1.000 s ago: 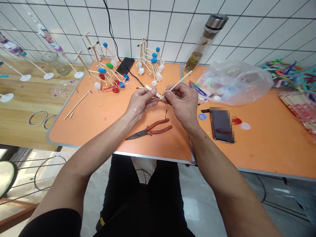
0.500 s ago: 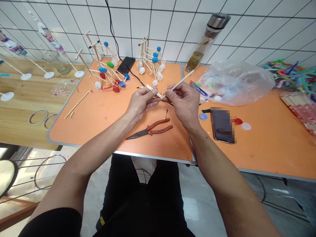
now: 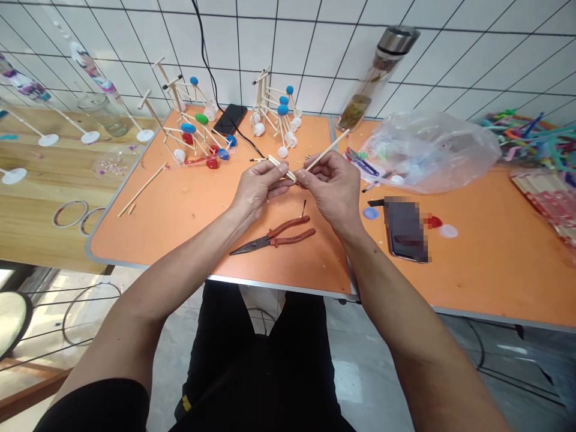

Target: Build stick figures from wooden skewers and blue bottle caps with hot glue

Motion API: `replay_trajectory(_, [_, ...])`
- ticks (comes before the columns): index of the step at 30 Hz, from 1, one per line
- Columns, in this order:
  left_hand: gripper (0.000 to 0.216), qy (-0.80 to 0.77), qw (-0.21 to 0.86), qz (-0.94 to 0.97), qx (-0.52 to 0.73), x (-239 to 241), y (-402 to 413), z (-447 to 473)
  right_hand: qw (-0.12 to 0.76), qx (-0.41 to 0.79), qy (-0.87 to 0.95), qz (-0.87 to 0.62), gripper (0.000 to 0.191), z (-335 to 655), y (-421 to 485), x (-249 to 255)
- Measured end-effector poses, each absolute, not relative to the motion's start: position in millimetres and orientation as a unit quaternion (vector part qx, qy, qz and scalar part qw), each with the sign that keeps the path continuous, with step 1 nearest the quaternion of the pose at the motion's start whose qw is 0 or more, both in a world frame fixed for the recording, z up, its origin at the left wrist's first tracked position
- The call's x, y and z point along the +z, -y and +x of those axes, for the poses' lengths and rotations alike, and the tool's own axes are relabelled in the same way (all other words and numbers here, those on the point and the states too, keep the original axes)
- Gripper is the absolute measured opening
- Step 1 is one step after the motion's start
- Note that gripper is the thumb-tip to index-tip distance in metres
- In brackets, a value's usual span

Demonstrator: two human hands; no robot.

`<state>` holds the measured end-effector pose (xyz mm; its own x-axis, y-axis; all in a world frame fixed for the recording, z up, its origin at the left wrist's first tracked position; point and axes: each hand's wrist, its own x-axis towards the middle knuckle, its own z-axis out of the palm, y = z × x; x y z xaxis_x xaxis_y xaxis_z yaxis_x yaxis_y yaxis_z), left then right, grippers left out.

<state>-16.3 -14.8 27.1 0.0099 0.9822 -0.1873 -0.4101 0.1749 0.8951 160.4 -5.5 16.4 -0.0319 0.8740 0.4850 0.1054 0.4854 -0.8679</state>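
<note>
Between thumb and fingers, my left hand (image 3: 258, 186) pinches short pale wooden sticks (image 3: 275, 162) lying side by side. My right hand (image 3: 332, 186) is closed on a longer wooden stick (image 3: 330, 147), which slants up to the right. The fingertips of both hands nearly meet over the orange table (image 3: 193, 234), where the ends of the sticks come together. How those ends touch is partly hidden by my fingers. Below the hands lie red-handled long-nose pliers (image 3: 270, 240), with a small dark-tipped piece (image 3: 304, 207) beside them.
Stick models with bottle caps (image 3: 198, 135) stand at the back left, another (image 3: 276, 111) at back centre. A glass bottle (image 3: 360, 102), a plastic bag (image 3: 432, 150) and purple snips (image 3: 362, 162) are on the right, with a phone (image 3: 406, 231) nearer. A loose stick (image 3: 141, 190) lies left.
My right hand has shifted slightly left and down with the long stick, bringing its fingertips closer to the short sticks. My left hand has hardly moved.
</note>
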Motion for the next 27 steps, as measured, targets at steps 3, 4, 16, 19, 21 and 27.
replay_trajectory(3, [0.039, -0.430, 0.632, 0.330, 0.554, 25.0, 14.3, -16.6, 0.579, 0.331, 0.639, -0.383, 0.051, 160.3, 5.4, 15.6])
replay_trajectory(4, [0.040, -0.427, 0.632, 0.331, 0.555, 24.2, 14.2, -16.6, 0.579, 0.330, 0.640, -0.383, 0.051, 160.3, 5.4, 15.5])
replay_trajectory(16, [0.037, -0.437, 0.629, 0.333, 0.550, 25.6, 15.1, -15.5, 0.579, 0.324, 0.642, -0.385, 0.052, 159.4, 6.2, 16.1])
replay_trajectory(19, [0.039, -0.442, 0.628, 0.336, 0.545, 27.9, 16.3, -15.7, 0.582, 0.328, 0.638, -0.383, 0.052, 158.7, 7.1, 17.4])
replay_trajectory(21, [0.041, -0.443, 0.628, 0.340, 0.542, 28.9, 17.1, -16.1, 0.578, 0.330, 0.639, -0.385, 0.052, 158.7, 7.3, 18.0])
replay_trajectory(27, [0.041, -0.428, 0.634, 0.347, 0.543, 29.7, 17.6, -17.4, 0.564, 0.342, 0.642, -0.391, 0.049, 159.9, 8.0, 19.5])
